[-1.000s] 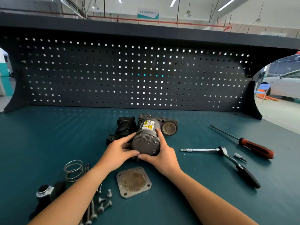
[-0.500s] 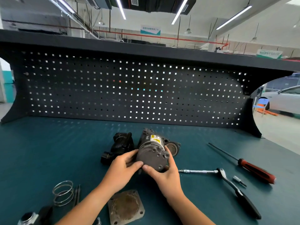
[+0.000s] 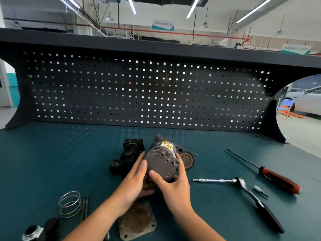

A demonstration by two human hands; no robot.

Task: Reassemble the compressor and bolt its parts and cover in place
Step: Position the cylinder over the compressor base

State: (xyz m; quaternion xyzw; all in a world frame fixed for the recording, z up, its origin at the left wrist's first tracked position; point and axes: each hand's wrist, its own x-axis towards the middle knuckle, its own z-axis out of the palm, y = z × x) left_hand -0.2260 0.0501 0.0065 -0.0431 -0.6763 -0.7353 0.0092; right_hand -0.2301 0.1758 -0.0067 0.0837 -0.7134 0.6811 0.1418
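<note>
- Two bare hands hold the compressor [image 3: 163, 164], a grey metal cylinder with a yellow label, near the middle of the green tabletop [image 3: 52, 162].
- The left hand [image 3: 133, 185] has its grip closed on the cylinder's left side, with the thumb lying against the round end face.
- The right hand [image 3: 175, 186] has its grip closed on the right side, with the thumb across the lower end face and the fingers curled round the far edge.
- The compressor is tilted, with its end face turned toward the camera; the hands hide whether its underside touches the tabletop.
- A black housing [image 3: 128, 155] lies just beside the compressor on the left, partly behind the left fingers.
- A round opening with a rusty inside [image 3: 186, 160] shows just right of the cylinder.
- A square cover plate [image 3: 137, 221] with corner holes lies flat below the hands, partly under the left forearm.
- A wire spring [image 3: 70, 204] and two thin rods [image 3: 85, 206] lie at the lower left, and a black and silver part [image 3: 34, 232] sits at the bottom edge.
- To the right lie a ratchet [image 3: 251, 193] with a long extension [image 3: 213, 180], a small bit [image 3: 260, 190] and a red-handled screwdriver [image 3: 276, 177], all apart from the hands.
- A dark pegboard [image 3: 139, 93] stands along the back of the tabletop.
</note>
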